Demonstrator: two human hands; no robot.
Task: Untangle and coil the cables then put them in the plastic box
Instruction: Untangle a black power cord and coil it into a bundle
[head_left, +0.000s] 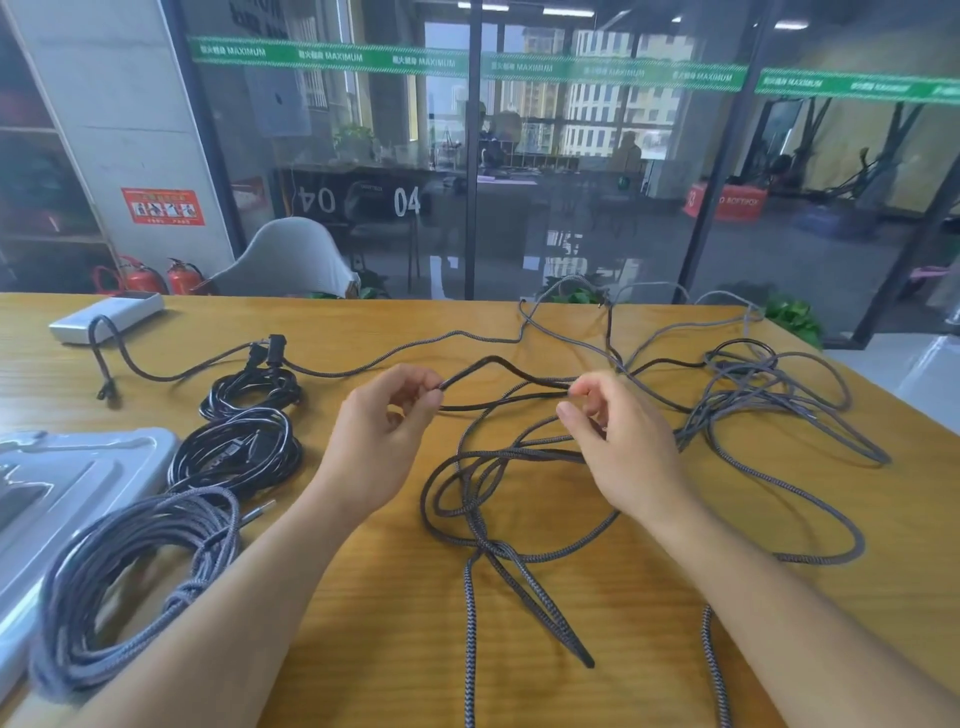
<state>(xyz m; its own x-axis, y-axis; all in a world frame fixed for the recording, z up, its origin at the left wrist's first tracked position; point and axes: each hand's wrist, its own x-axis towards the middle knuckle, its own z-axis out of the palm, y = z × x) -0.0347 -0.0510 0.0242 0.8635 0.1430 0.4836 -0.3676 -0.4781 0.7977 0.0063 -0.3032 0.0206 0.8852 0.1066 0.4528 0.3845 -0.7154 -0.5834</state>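
Note:
My left hand (387, 415) pinches a dark braided cable (493, 366) at one point, and my right hand (618, 441) pinches the same cable a short way along, so a raised span arches between them above the wooden table (363, 597). Below and to the right sprawls a tangle of grey braided cables (753, 395). On the left lie two coiled black cables (249, 389) (239, 452) and one large coiled grey cable (130, 566). The clear plastic box (47, 499) lies at the left edge, partly under the grey coil.
A silver power bank (109, 314) lies at the table's far left with a cable leading from it. A white chair (291, 260) stands behind the far edge. Glass walls close off the room beyond. Cable ends hang over the near edge.

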